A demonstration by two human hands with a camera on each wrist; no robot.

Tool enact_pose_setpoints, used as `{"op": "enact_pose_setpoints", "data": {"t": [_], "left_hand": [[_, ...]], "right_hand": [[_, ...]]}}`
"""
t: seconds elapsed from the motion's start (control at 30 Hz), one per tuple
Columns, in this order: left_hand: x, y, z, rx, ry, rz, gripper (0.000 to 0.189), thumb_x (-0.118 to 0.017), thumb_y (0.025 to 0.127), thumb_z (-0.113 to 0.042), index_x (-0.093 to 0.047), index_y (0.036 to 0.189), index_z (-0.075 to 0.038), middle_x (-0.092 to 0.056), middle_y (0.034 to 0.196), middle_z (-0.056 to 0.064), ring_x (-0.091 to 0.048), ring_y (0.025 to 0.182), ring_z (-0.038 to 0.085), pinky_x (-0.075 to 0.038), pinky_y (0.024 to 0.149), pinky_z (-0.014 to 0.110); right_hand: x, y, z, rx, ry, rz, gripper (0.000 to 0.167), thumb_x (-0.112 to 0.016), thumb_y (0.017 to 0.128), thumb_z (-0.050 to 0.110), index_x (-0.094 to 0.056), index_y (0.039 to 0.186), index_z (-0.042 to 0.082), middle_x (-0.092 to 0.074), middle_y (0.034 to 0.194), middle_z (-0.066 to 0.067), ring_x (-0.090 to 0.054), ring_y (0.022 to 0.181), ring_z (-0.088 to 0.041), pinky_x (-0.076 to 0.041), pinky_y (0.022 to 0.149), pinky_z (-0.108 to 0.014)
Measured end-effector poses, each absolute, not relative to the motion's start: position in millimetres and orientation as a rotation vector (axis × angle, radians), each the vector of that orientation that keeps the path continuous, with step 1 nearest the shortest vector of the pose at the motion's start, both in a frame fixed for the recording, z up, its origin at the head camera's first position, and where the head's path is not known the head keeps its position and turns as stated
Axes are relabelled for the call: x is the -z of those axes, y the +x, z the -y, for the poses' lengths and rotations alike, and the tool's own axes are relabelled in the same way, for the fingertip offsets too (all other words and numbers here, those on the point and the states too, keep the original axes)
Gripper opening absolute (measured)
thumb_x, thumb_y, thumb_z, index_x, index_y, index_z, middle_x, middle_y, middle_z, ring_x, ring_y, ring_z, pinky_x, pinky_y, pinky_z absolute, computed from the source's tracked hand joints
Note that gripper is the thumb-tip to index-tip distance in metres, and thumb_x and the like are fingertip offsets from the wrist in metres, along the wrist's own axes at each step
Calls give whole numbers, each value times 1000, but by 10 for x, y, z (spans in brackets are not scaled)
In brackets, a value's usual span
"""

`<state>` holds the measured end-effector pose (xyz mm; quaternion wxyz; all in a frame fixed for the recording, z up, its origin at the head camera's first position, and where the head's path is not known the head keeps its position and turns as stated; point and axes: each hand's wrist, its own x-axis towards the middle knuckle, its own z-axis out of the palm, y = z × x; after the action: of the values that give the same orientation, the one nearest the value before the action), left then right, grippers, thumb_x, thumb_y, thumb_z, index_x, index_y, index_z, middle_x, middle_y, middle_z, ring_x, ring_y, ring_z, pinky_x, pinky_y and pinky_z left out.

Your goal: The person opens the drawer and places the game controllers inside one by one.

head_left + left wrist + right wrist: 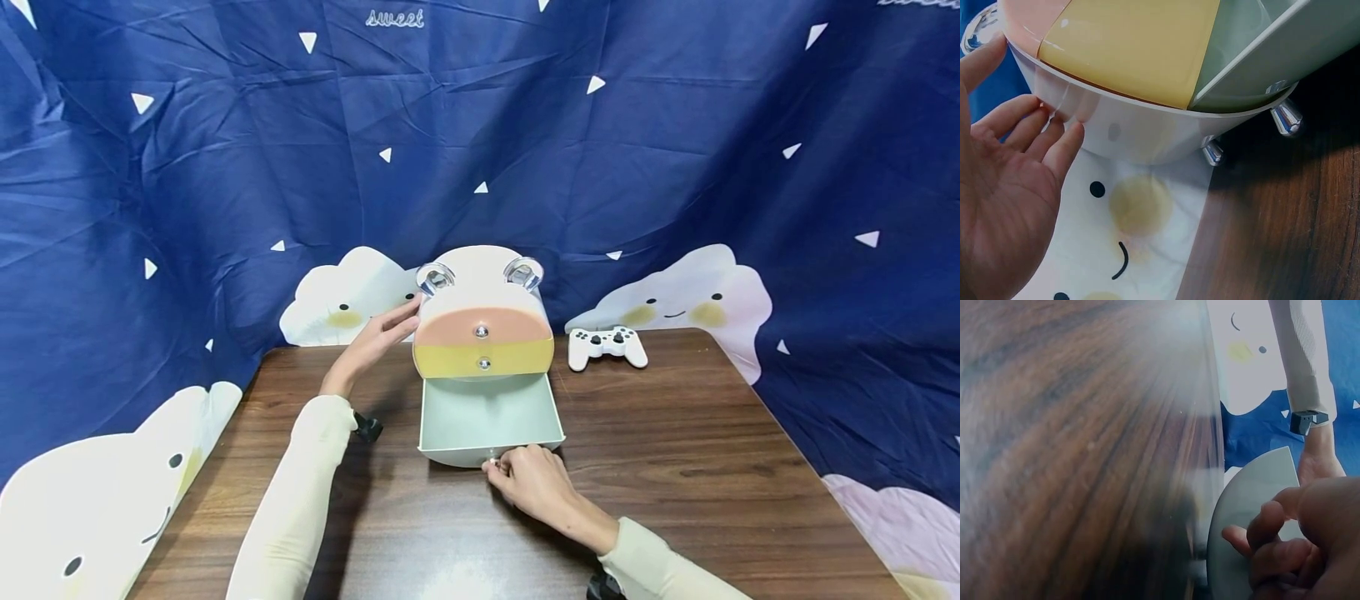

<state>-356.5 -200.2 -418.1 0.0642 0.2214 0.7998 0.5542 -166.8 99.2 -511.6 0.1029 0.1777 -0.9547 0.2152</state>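
Note:
A small rounded white drawer box (pixel 480 279) with two shiny ring-shaped ears stands at the middle back of the table. Its pink top drawer (pixel 450 325) and yellow middle drawer (pixel 450 358) are pushed in. The pale green bottom drawer (pixel 491 408) is pulled far out, and nothing lies in it. My right hand (pixel 542 485) pinches the knob (pixel 492 461) on the green drawer's front; the fingers mostly cover that knob. With fingers nearly straight, my left hand (pixel 1016 169) touches the box's left side wall, below one ear.
A white game controller (pixel 607 347) lies to the right of the box. Short metal legs (pixel 1287 117) hold the box above the brown wooden table (pixel 675 467). Behind the table hangs a blue cloth (pixel 480 108) with clouds and triangles.

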Motion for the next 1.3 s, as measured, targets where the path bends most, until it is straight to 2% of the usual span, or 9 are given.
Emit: {"op": "enact_pose_setpoints", "data": {"t": [0.2, 0.33, 0.43, 0.53, 0.73, 0.97, 1.1, 1.3], "left_hand": [[3996, -3416, 1962, -1637, 668, -2426, 61, -59, 110, -33, -41, 165, -12, -35, 173, 9, -27, 164, 24, -26, 133, 51], [3971, -3395, 1953, -1635, 680, -2426, 63, -59, 110, -34, -40, 165, -10, -34, 174, 11, -26, 164, 25, -25, 133, 52], [4050, -3456, 1973, -1649, 675, -2413, 62, -59, 110, -33, -40, 165, -12, -33, 174, 10, -25, 164, 24, -23, 134, 51], [4149, -3539, 2003, -1650, 677, -2425, 61, -59, 110, -35, -41, 165, -17, -34, 174, 4, -25, 164, 20, -22, 135, 48], [4229, -3609, 2039, -1642, 707, -2468, 58, -59, 109, -43, -44, 164, -28, -40, 171, -10, -29, 162, 14, -25, 134, 45], [4228, -3593, 2042, -1657, 705, -2455, 58, -60, 109, -43, -45, 163, -29, -40, 170, -11, -29, 162, 13, -25, 134, 45], [4229, -3595, 2041, -1660, 709, -2444, 58, -59, 110, -41, -44, 164, -28, -39, 171, -8, -28, 163, 16, -26, 134, 45], [4239, -3599, 2025, -1683, 728, -2415, 59, -60, 109, -43, -44, 164, -28, -39, 172, -7, -32, 162, 17, -32, 131, 43]], "right_hand": [[4899, -1694, -1081, -738, 631, 2810, 35, -73, 101, 39, -72, 66, 30, -57, 49, 23, -58, 53, 1, -50, 54, -26], [4653, -1740, -1185, -767, 666, 2794, 26, -75, 99, 33, -74, 73, 28, -59, 56, 22, -53, 53, 3, -48, 55, -24], [4484, -1802, -1295, -752, 679, 2789, 23, -76, 98, 30, -73, 75, 26, -53, 58, 21, -46, 53, 3, -44, 55, -22], [4353, -1901, -1431, -727, 714, 2772, 17, -76, 98, 26, -76, 82, 23, -55, 61, 20, -47, 56, 3, -45, 56, -23], [4155, -2135, -1731, -702, 707, 2808, 11, -71, 102, 23, -77, 95, 18, -67, 68, 18, -58, 62, 3, -56, 67, -33], [4044, -2429, -2083, -629, 701, 2785, 9, -70, 100, 11, -76, 95, 13, -69, 74, 11, -59, 67, -6, -53, 68, -37], [4007, -2633, -2290, -569, 703, 2787, 10, -69, 98, 6, -78, 97, 11, -73, 83, 4, -65, 78, -15, -57, 78, -46], [3981, -2972, -2572, -552, 689, 2826, 12, -70, 96, 5, -79, 103, 6, -80, 92, -5, -72, 85, -23, -59, 83, -51]]}}
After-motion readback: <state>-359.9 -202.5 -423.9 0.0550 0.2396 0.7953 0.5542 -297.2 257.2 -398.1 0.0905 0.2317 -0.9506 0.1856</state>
